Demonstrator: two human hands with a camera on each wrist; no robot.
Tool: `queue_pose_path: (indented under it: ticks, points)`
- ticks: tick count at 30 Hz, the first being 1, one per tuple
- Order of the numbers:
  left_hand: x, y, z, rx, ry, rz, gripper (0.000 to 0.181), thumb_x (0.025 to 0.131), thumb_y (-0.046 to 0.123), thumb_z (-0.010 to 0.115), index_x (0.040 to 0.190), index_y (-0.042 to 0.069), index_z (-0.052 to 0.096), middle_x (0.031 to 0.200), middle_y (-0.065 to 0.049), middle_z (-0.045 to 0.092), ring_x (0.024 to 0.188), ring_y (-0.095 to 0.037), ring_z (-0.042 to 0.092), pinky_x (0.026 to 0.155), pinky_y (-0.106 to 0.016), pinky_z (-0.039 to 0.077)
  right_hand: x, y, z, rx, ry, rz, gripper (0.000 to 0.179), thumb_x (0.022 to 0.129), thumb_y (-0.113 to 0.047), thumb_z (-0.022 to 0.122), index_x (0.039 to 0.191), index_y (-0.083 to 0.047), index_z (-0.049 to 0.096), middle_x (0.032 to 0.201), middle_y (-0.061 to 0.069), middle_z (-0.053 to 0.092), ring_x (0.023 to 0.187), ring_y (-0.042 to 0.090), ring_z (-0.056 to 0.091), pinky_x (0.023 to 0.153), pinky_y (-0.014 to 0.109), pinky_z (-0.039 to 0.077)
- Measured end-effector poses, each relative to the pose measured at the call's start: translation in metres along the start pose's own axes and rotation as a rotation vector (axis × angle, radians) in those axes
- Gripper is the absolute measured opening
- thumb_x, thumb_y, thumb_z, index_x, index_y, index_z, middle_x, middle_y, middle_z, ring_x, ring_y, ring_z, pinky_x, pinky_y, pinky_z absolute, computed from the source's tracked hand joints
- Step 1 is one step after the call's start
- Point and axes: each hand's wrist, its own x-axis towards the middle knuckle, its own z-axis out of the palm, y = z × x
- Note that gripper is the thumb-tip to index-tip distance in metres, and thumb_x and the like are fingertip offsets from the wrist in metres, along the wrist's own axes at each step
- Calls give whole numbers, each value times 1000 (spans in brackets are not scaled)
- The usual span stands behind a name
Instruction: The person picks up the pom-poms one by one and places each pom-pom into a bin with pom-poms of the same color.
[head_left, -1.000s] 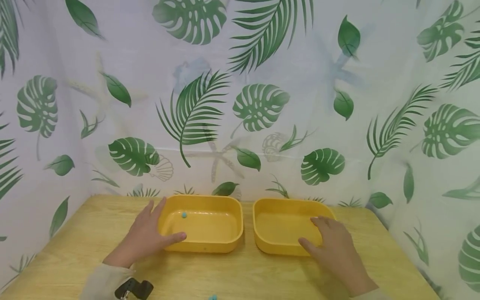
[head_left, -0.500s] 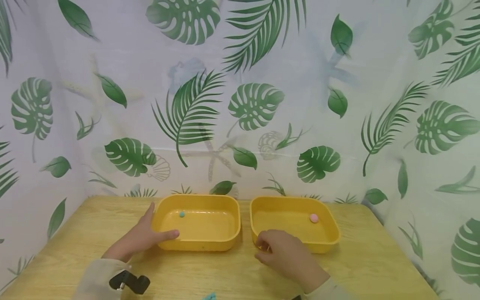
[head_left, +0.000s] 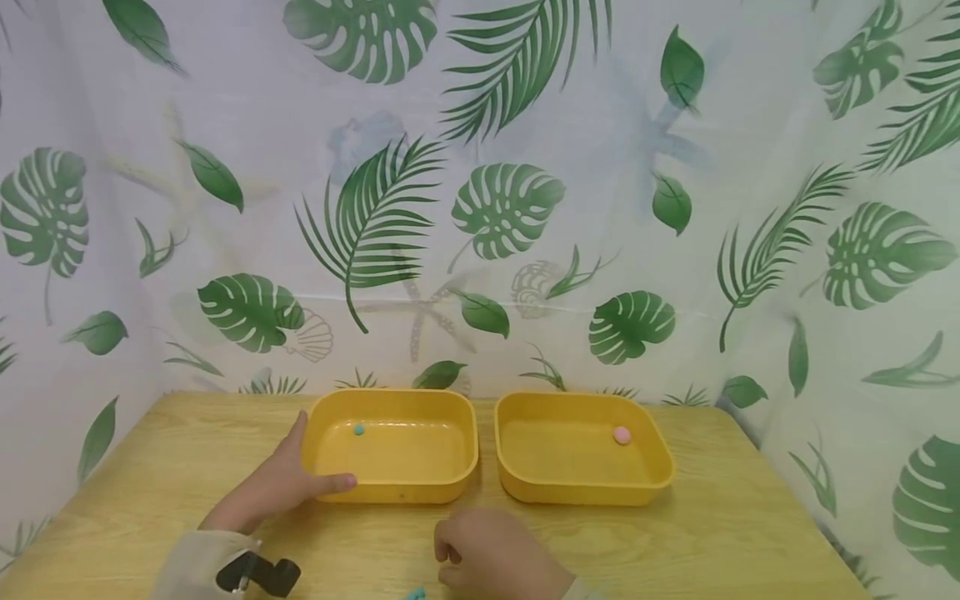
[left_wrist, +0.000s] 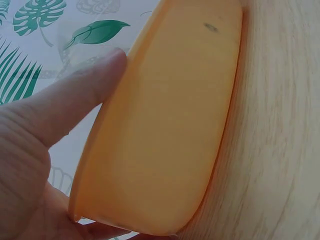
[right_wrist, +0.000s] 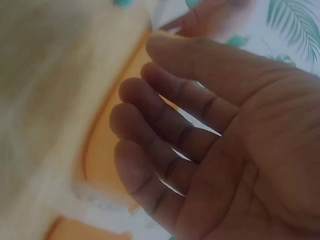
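My left hand [head_left: 279, 486] holds the near left corner of the left yellow bin [head_left: 390, 493], thumb along the near rim and fingers at the left end. In the left wrist view, the thumb [left_wrist: 75, 95] lies against the rim of the upright bin. A small teal ball [head_left: 359, 429] sits inside that bin. My right hand [head_left: 498, 554] is over the table in front of the bins, fingers loosely curled. The right wrist view shows nothing between those fingers [right_wrist: 155, 110]. Just left of it, small teal pieces [head_left: 415, 594] are partly cut off by the frame's bottom edge.
A second yellow bin [head_left: 585, 493] stands a narrow gap to the right, with a pink ball [head_left: 622, 435] inside near its right end. Both bins are on a light wooden table [head_left: 720, 517]. A leaf-printed curtain [head_left: 480, 350] closes off the back and sides.
My right hand has left the right bin and come left and nearer to me, toward the teal pieces. The pink ball in that bin has come into view. My left hand stays at its bin.
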Motion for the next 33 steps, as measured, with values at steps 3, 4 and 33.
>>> queue_pose_path:
  ticks: [3,4,33]
  points:
    - [-2,2,0,4,-1,9,142,81,47,88,158,-6,-19,166,-38,-1,152,-57,9,121,-68,12,1,-6,8,11,-43,7,22,89,-23,78,74,-24,61,68,-15,50,62,3,45,60,20,42]
    - [-2,3,0,6,-2,10,142,81,47,88,158,-6,-20,166,-38,-1,152,-57,9,121,-69,12,2,-8,11,18,-61,12,24,90,-24,77,73,-25,60,68,-15,50,62,3,45,59,20,42]
    - [0,-3,1,-4,-14,25,144,81,47,87,157,-3,-25,166,-37,-2,152,-56,11,121,-68,12,12,-17,27,79,-117,99,24,88,-22,79,74,-23,59,69,-13,53,61,5,48,58,22,43]
